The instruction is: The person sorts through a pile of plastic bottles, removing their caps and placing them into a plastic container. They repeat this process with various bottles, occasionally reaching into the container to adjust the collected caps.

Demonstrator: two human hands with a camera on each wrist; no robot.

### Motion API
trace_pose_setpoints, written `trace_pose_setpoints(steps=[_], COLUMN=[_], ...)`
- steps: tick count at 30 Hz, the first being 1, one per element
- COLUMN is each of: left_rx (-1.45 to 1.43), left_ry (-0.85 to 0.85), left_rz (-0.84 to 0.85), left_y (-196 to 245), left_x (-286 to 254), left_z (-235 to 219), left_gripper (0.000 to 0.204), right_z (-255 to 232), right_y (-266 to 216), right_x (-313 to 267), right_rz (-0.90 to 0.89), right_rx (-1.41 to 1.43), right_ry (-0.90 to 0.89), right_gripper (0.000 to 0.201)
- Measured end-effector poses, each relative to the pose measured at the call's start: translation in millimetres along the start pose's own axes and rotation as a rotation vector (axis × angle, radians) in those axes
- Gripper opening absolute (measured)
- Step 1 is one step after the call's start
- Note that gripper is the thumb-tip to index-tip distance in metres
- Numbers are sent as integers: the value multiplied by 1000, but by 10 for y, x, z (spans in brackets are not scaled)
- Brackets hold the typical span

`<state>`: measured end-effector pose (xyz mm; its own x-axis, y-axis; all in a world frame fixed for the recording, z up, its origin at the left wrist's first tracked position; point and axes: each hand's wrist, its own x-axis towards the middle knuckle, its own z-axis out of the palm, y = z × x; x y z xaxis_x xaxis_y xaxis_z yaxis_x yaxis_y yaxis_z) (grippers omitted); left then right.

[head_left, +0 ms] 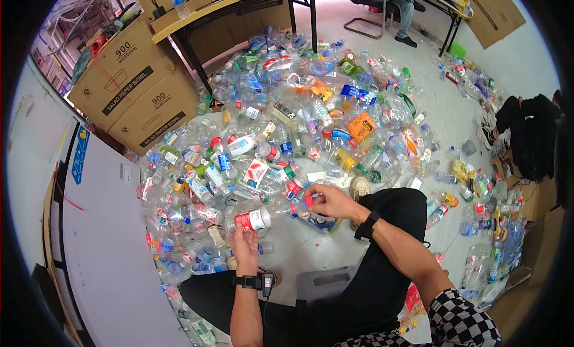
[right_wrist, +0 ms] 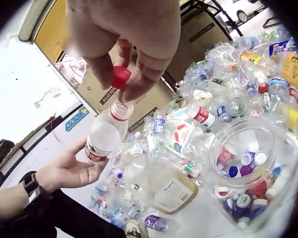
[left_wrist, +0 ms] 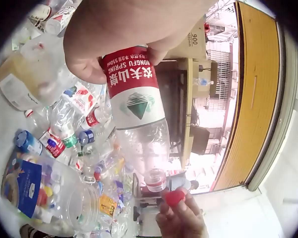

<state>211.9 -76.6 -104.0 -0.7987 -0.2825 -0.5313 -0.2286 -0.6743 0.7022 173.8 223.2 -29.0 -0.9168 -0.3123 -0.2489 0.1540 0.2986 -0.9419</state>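
Observation:
My left hand [head_left: 244, 251] holds a clear plastic water bottle [head_left: 256, 219] around its body, over the red and white label [left_wrist: 134, 74]. The bottle lies tilted, its bare threaded mouth [left_wrist: 155, 179] toward my right hand [head_left: 332, 202]. Between thumb and fingers of that hand I pinch a red bottle cap [right_wrist: 121, 77], a short gap off the mouth. Below the right hand stands a wide clear jar [right_wrist: 214, 163] holding several loose caps of mixed colours. A jug [right_wrist: 171, 191] with yellowish contents sits beside the jar.
A large heap of plastic bottles [head_left: 299, 125] covers the floor ahead and to the left. Cardboard boxes [head_left: 134, 78] and a table [head_left: 224, 11] stand behind it. More bottles [head_left: 478, 251] lie at right. A grey plastic piece [head_left: 308, 284] lies between my legs. Another person [head_left: 402, 15] sits far back.

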Motion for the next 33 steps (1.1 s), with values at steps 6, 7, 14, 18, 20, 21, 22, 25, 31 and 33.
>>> trace_pose_setpoints(steps=[6, 7, 14, 18, 20, 21, 22, 25, 31, 33], left_rx=[5, 9, 5, 1, -21, -23, -35, -30, -50, -70], left_ry=[-60, -51, -70, -57, -118, -125, -133, -160, -189, -208], left_rz=[-61, -64, -72, -82, -140, -135, -170, -190, -157, -145], left_y=[-78, -83, -84, -98, -128, -147, -158, -187, -208, -222], left_x=[-25, -44, -101, -90, -53, -45, -46, -62, -21, -1], left_z=[25, 38, 94, 90, 35, 10, 2, 29, 30, 14], left_gripper=[51, 49, 34, 35, 38, 38, 38, 35, 26, 28], right_z=[81, 86, 122, 116, 114, 111, 107, 97, 42, 46], right_y=[147, 141, 180, 119, 112, 123, 133, 187, 144, 142], right_x=[62, 65, 78, 44, 39, 38, 41, 74, 32, 15], right_rz=[-175, -191, -239, -235, -225, -223, -223, -295, -228, -256], right_rx=[-146, -188, -225, -254, -231, -212, -193, -258, -299, -337], right_ry=[-13, -15, 50, 71, 59, 53, 49, 94, 71, 75], right_gripper=[41, 42, 38, 38, 38, 37, 37, 36, 32, 32])
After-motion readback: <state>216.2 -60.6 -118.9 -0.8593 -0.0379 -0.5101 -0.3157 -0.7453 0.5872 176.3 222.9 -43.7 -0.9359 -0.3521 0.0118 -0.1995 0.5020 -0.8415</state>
